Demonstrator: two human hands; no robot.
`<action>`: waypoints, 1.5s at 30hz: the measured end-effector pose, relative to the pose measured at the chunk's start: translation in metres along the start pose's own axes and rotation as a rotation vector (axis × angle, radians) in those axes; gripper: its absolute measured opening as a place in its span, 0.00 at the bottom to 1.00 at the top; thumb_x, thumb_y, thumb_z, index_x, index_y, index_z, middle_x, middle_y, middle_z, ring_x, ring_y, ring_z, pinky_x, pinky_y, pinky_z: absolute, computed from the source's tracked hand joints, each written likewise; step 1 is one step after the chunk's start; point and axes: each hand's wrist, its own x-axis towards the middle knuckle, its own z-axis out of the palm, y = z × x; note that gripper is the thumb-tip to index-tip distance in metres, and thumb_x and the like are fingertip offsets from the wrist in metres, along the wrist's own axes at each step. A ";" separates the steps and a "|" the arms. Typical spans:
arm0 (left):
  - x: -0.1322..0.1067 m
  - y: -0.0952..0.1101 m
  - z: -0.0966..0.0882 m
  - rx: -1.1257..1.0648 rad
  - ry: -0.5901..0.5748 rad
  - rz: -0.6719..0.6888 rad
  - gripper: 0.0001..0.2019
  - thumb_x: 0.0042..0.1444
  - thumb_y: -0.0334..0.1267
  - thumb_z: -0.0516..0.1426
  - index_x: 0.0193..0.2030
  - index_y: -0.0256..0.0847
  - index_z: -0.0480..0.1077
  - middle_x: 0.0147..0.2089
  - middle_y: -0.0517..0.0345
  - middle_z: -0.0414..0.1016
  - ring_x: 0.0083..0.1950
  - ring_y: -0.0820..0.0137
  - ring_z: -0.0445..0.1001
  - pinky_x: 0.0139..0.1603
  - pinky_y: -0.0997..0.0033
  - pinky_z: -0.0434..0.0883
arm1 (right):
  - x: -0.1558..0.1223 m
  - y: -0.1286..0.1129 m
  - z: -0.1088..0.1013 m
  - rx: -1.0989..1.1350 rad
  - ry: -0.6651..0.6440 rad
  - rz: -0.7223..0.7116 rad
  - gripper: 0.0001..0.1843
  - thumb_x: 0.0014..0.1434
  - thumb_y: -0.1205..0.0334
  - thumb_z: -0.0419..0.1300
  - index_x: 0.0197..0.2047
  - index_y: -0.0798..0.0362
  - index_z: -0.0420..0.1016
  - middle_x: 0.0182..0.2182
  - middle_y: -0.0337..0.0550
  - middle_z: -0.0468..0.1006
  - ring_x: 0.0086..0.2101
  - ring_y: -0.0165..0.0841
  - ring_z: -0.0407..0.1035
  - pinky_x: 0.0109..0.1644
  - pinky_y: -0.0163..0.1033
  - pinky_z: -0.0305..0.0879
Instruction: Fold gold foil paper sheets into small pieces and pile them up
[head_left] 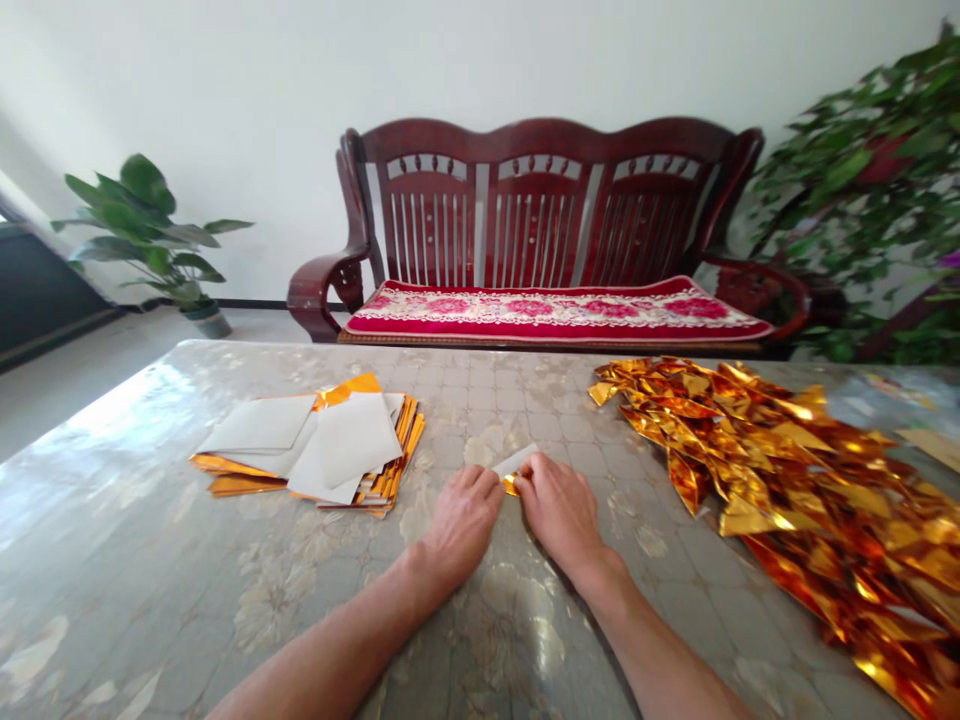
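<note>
Between my two hands, at the middle of the table, is a sheet of gold foil paper [514, 460], its white back showing along the far edge and a bit of gold at the near side. My left hand [471, 508] has its fingers closed on the sheet's left end. On the right end, my right hand [556, 505] pinches it with curled fingers. Parts of the sheet are hidden under the fingers. To the left lies a stack of foil paper sheets [352, 445], mostly white side up with gold edges. A large heap of folded gold foil pieces [750, 450] spreads over the right side.
The table [300, 590] has a glossy, patterned cover. Beyond its far edge stands a dark red wooden bench [536, 215] with a red floral cushion [525, 308]. A potted plant [150, 235] is at left, leafy vines [862, 170] at right. Clear plastic [892, 400] lies behind the heap.
</note>
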 end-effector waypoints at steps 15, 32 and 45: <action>0.002 0.004 0.001 -0.095 0.063 0.176 0.07 0.67 0.31 0.48 0.42 0.40 0.67 0.49 0.52 0.73 0.54 0.64 0.69 0.56 0.63 0.69 | 0.000 0.014 0.000 -0.032 0.033 -0.058 0.05 0.66 0.59 0.57 0.43 0.50 0.70 0.40 0.43 0.77 0.42 0.38 0.68 0.44 0.41 0.53; 0.003 0.006 0.011 -0.010 0.044 0.161 0.08 0.68 0.35 0.50 0.38 0.41 0.68 0.37 0.57 0.73 0.41 0.65 0.70 0.44 0.66 0.69 | 0.008 0.032 0.004 0.110 0.124 0.068 0.05 0.63 0.61 0.57 0.39 0.50 0.74 0.38 0.44 0.74 0.41 0.37 0.68 0.46 0.38 0.59; 0.007 0.004 0.018 -0.092 0.105 0.155 0.07 0.67 0.39 0.52 0.48 0.45 0.69 0.56 0.59 0.72 0.59 0.63 0.67 0.58 0.61 0.67 | 0.007 0.024 -0.005 0.105 0.087 0.147 0.05 0.64 0.59 0.56 0.37 0.49 0.70 0.35 0.41 0.77 0.38 0.37 0.70 0.39 0.38 0.56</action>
